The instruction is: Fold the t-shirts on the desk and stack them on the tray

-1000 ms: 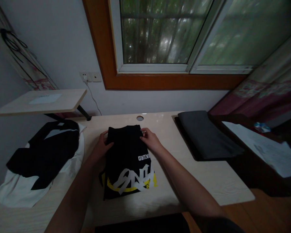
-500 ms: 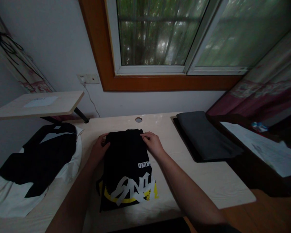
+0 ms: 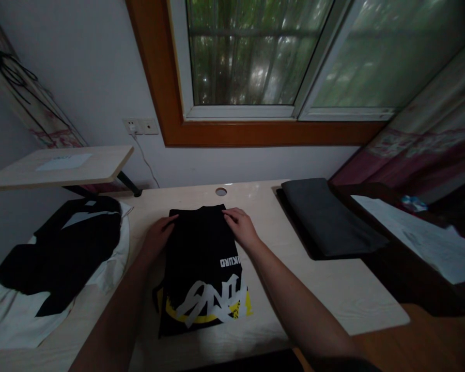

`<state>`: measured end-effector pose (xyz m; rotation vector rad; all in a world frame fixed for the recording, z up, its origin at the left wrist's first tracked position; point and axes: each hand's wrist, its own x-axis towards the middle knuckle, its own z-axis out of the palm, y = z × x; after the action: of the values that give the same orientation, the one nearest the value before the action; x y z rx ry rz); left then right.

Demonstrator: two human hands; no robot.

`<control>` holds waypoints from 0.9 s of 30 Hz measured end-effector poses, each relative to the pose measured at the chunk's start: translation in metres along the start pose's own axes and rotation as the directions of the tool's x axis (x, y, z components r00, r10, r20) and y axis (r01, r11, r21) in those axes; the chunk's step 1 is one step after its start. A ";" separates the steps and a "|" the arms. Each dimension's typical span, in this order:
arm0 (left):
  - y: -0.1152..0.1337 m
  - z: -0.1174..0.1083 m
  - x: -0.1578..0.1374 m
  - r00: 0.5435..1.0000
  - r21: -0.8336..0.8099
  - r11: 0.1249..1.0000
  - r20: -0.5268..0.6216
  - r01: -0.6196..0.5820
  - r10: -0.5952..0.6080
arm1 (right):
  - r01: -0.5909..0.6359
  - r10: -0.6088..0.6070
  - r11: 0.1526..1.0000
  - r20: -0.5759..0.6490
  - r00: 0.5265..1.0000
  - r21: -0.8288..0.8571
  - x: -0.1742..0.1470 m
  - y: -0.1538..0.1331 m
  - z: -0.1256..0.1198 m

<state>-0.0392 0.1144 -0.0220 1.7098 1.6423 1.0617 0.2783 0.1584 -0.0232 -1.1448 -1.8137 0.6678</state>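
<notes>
A black T-shirt, folded into a long narrow shape, lies on the table in front of me. White and yellow lettering shows on its near part. My left hand rests at its far left edge, fingers stretched out and their tips on the cloth. At the far right corner, my right hand has its fingertips and thumb closed on the fabric edge. The underside of the shirt is hidden.
Black and white clothes lie heaped at the left, beneath a raised wooden shelf. Dark grey folded cloth lies on the right part of the table. A cable hole is near the back edge, below the window.
My left fingers have shifted from gripping around the shirt's left edge to lying on its top. My right hand has slid slightly away from me along the corner. The shirt has barely moved.
</notes>
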 end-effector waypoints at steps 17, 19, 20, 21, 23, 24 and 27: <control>-0.008 0.009 0.006 0.992 -0.178 0.979 -0.060 0.097 -0.110 | -0.075 0.075 0.997 -0.016 0.997 -0.018 0.010 0.022 0.016; -0.005 0.008 0.005 0.990 -0.077 0.996 -0.131 0.044 -0.054 | -0.060 0.059 0.998 -0.020 0.998 -0.035 0.009 0.022 0.016; -0.005 0.008 0.005 0.986 -0.012 1.000 -0.164 0.015 -0.017 | -0.048 0.047 0.998 -0.024 0.999 -0.042 0.009 0.021 0.017; -0.005 0.008 0.004 0.981 0.052 0.999 -0.190 -0.013 0.023 | -0.035 0.033 0.998 -0.028 0.999 -0.048 0.008 0.021 0.017; -0.008 0.011 0.003 0.971 0.142 0.988 -0.219 -0.067 0.097 | -0.007 0.005 0.998 -0.037 0.999 -0.059 0.007 0.021 0.016; -0.009 0.012 0.002 0.966 0.173 0.981 -0.227 -0.089 0.128 | 0.003 -0.006 0.998 -0.045 0.999 -0.067 0.006 0.020 0.016; -0.009 0.014 -0.002 0.945 0.274 0.949 -0.239 -0.153 0.222 | 0.023 -0.030 0.995 -0.076 0.997 -0.098 0.004 0.017 0.015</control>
<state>-0.0327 0.1157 -0.0371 1.9931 1.8771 1.2663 0.2716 0.1692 -0.0426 -1.1919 -1.8089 0.5183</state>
